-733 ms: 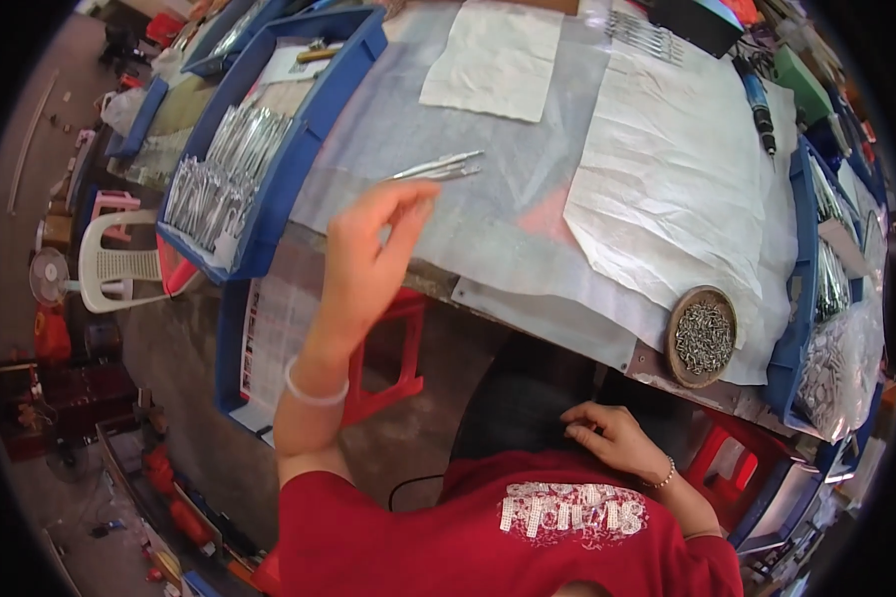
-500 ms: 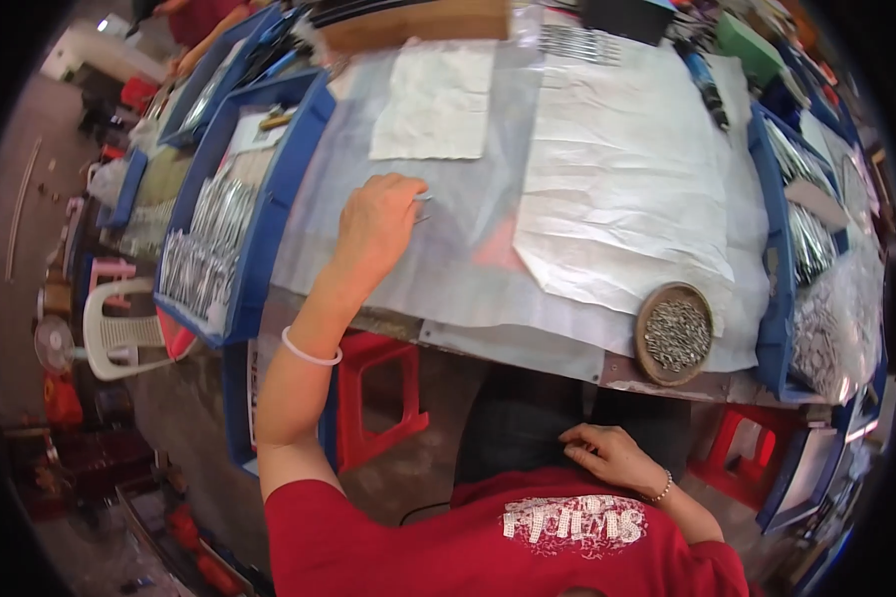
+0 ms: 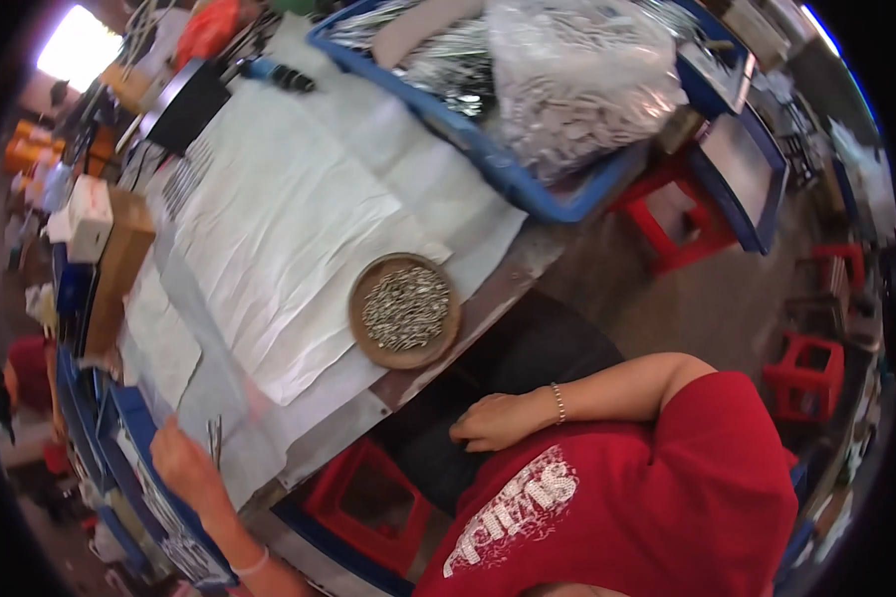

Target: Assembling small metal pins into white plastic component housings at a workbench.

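Observation:
My left hand (image 3: pixel 184 466) is over the lower left edge of the work table, between the covered surface and a long blue tray (image 3: pixel 127 403). Its fingers look bent but are smeared by motion. Right beside it are thin silvery metal pieces (image 3: pixel 215 440) that look like slim prongs; whether the hand holds them is unclear. My right hand (image 3: pixel 493 422) rests loosely on my dark trousers, holding nothing that I can see. A round brown bowl (image 3: pixel 358 333) full of small metal parts stands near the table's front edge.
White paper sheets (image 3: pixel 289 229) cover the table. Beyond the bowl, a blue bin (image 3: pixel 528 189) holds metal pieces and a stuffed clear bag (image 3: pixel 587 90). A blue and black tool (image 3: pixel 277 74) lies at the back. Red stools (image 3: pixel 373 507) stand below.
My view has swung to the right and tilted, so the bowl and blue bin appear nearer the middle. My left hand has moved toward the left tray; my right stays on my lap.

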The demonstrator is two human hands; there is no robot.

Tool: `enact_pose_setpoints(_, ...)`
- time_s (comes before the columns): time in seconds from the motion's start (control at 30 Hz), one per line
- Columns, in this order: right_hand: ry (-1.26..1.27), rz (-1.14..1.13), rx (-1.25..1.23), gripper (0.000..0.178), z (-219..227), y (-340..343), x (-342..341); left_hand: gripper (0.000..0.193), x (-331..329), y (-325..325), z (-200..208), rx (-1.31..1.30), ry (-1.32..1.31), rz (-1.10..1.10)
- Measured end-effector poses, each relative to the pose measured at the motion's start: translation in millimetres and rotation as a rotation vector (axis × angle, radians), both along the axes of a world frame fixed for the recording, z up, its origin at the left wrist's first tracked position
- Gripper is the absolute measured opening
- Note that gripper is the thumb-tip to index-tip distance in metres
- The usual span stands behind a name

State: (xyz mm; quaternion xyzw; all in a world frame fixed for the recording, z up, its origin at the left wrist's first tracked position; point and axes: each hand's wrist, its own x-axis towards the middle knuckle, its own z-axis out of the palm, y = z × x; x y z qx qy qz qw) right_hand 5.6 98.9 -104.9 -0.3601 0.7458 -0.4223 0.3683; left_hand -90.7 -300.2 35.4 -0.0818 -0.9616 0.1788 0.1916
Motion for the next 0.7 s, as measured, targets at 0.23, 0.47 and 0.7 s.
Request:
enact_pose_setpoints(0.23, 0.004, 0.037, -0.038, 0.025, 6, 12, 8, 0.020, 69, 96, 64, 0.821, 0.334, -0.031)
enact_pose_setpoints(0.47, -0.396, -0.105, -0.560, 0.029, 29, 22, 9, 0.018, 118, 212, -5, 1.825, 0.157, -0.276)
enact_pose_setpoints(0.7, -1.483, -0.336, -1.104, 0.035, 54, 27, 1, 0.014, 152, 266, -66, 1.823, -0.017, -0.068)
